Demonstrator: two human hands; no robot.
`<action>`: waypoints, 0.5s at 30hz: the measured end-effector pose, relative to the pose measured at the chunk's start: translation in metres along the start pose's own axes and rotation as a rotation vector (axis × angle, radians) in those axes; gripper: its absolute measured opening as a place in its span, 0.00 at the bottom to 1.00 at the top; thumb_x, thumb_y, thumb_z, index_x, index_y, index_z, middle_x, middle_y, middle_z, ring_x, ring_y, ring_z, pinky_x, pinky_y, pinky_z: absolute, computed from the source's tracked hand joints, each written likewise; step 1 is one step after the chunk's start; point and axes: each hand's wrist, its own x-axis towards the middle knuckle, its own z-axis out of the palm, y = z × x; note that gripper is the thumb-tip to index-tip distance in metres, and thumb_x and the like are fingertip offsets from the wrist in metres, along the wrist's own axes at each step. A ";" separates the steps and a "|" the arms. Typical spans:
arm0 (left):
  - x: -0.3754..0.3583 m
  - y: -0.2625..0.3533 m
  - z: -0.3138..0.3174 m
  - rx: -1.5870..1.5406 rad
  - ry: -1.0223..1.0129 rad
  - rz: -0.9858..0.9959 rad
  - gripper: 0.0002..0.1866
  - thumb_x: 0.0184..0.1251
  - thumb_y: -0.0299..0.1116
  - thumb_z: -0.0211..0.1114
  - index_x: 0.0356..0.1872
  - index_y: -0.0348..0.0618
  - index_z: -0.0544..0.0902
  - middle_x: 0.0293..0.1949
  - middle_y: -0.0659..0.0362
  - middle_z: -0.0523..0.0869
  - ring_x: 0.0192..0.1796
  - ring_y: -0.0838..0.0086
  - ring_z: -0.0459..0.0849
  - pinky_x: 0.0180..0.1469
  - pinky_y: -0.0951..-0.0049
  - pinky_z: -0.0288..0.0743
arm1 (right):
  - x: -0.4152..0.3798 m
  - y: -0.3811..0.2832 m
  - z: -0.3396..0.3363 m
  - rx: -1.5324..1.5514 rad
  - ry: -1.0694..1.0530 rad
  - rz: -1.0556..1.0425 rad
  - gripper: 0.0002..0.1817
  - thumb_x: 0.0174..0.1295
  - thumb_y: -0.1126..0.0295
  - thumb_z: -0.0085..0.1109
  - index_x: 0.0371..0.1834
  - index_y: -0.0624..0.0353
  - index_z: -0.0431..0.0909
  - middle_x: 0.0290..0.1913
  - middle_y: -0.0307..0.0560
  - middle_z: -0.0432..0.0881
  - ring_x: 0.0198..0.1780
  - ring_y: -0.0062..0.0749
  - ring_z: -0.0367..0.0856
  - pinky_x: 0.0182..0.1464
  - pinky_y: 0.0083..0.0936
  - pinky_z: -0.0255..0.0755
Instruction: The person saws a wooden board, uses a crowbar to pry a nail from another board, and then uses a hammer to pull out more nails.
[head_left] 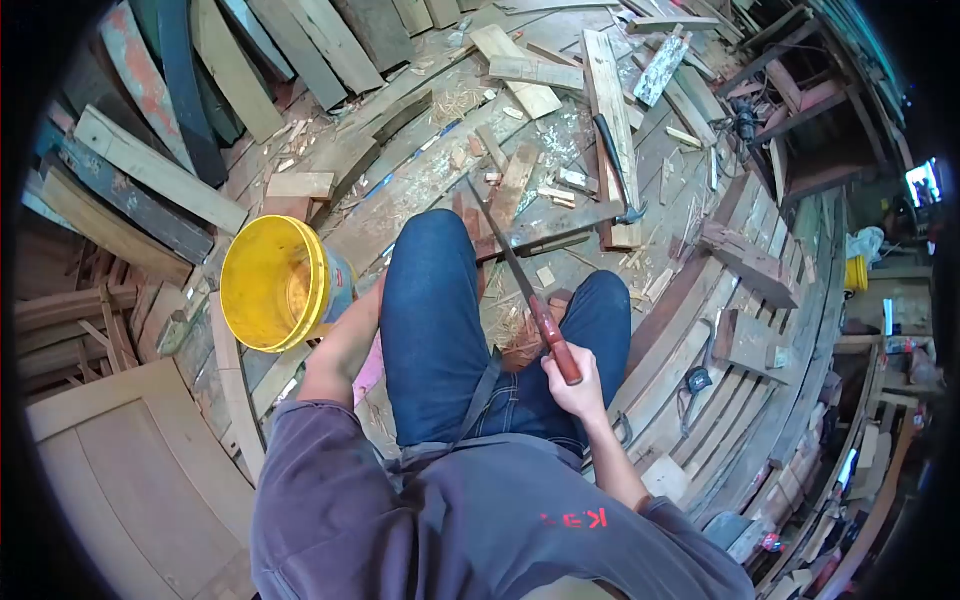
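Observation:
My right hand [578, 383] is closed around the reddish-brown wooden handle of a long tool with a dark, narrow, tapering blade [510, 255]. Its tip points forward and slightly left, over the wood scraps between my knees. What kind of blade it is, I cannot tell. My left forearm [345, 345] reaches forward past the outside of my left thigh, and the hand itself is hidden behind the leg. A yellow bucket [322, 290], tilted with its mouth toward me, is right beside that forearm.
Ahead, a claw hammer [630, 214] lies by a long board [605, 100] among shavings and offcuts. A slatted wooden bench [740, 400] on my right carries a tape measure [698, 380] and wood blocks [750, 262]. Planks [165, 170] lean at the left, above a panelled door [150, 460].

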 end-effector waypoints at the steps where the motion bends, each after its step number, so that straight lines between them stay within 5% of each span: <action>1: -0.001 -0.001 0.001 -0.008 0.004 -0.003 0.22 0.57 0.46 0.66 0.51 0.48 0.82 0.51 0.49 0.84 0.54 0.54 0.83 0.55 0.52 0.75 | -0.002 -0.003 -0.002 0.005 -0.014 0.049 0.08 0.55 0.72 0.59 0.25 0.67 0.74 0.20 0.57 0.75 0.23 0.47 0.78 0.30 0.37 0.70; 15: 0.019 -0.031 0.012 -0.090 -0.055 -0.092 0.22 0.56 0.46 0.67 0.49 0.47 0.83 0.49 0.47 0.86 0.52 0.52 0.84 0.53 0.52 0.77 | -0.007 -0.009 0.010 0.069 0.047 0.119 0.07 0.55 0.73 0.60 0.25 0.66 0.75 0.19 0.54 0.76 0.22 0.44 0.77 0.29 0.35 0.70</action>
